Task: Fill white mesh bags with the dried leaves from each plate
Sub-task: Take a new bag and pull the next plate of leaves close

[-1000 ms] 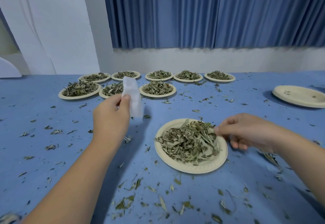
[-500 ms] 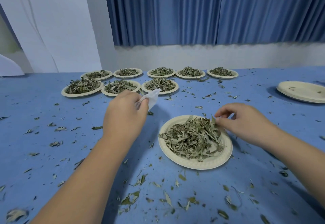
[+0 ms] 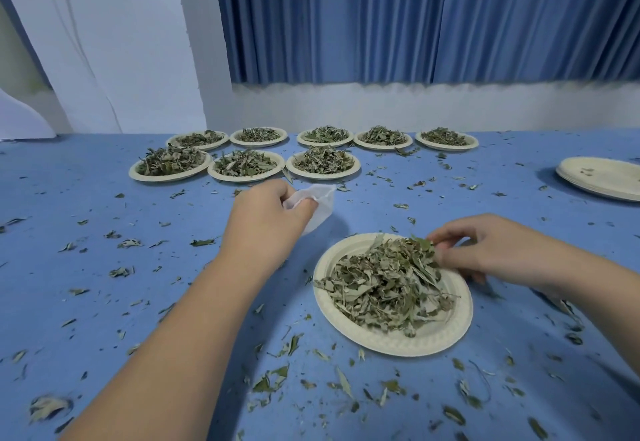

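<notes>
A cream paper plate (image 3: 388, 342) heaped with dried green leaves (image 3: 384, 281) lies on the blue table in front of me. My left hand (image 3: 266, 222) hovers to the plate's upper left and grips a white mesh bag (image 3: 320, 203), which sticks out to the right of the fingers. My right hand (image 3: 485, 250) is at the plate's far right rim, its fingertips pinching leaves at the top of the heap.
Several more leaf-filled plates (image 3: 322, 161) stand in two rows at the back of the table. A stack of bare paper plates (image 3: 602, 179) sits at the right edge. Loose leaf bits (image 3: 273, 378) litter the blue tabletop. Blue curtains hang behind.
My left hand has lowered the mesh bag from upright to a low tilt nearer the plate. My right hand has moved from the plate's right rim onto the leaves.
</notes>
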A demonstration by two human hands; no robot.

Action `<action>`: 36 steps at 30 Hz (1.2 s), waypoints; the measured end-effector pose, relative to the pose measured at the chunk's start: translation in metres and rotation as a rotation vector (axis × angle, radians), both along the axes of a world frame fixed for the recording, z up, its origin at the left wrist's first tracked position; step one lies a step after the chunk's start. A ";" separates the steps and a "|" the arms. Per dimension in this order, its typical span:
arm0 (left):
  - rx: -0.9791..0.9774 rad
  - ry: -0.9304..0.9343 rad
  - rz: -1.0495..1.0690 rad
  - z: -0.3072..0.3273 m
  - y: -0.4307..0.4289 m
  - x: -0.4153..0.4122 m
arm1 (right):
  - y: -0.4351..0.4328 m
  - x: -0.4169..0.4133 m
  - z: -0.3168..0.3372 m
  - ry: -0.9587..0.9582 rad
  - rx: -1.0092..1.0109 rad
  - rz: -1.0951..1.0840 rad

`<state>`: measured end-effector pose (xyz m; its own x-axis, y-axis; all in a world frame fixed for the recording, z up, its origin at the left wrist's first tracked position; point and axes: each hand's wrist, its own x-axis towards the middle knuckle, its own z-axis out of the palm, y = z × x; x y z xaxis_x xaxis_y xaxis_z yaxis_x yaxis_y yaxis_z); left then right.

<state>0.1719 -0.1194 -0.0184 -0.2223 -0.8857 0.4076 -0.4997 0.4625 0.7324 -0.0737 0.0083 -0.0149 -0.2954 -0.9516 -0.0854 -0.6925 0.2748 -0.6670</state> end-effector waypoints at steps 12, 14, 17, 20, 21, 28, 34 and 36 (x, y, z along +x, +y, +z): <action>-0.151 -0.157 -0.076 -0.002 0.009 -0.018 | -0.049 0.098 0.036 0.072 -0.335 0.054; -0.190 -0.186 -0.093 -0.001 0.010 -0.019 | -0.065 0.102 0.040 0.059 -0.305 0.018; -0.208 -0.203 -0.105 -0.001 0.008 -0.018 | -0.081 0.100 0.035 -0.029 -0.298 -0.011; -0.106 -0.172 -0.194 0.002 0.008 -0.018 | -0.084 0.094 0.027 -0.173 -0.292 -0.009; -0.033 -0.140 -0.240 0.003 0.009 -0.019 | -0.084 0.091 0.027 -0.228 -0.297 -0.001; 0.172 0.092 -0.233 0.003 0.004 -0.017 | -0.076 0.075 0.025 -0.171 -0.336 0.130; 0.007 -0.174 -0.181 0.006 0.005 -0.009 | -0.077 0.077 0.019 -0.044 -0.367 0.160; -0.036 -0.280 -0.132 0.005 0.005 -0.009 | -0.076 0.076 0.020 -0.032 -0.381 0.159</action>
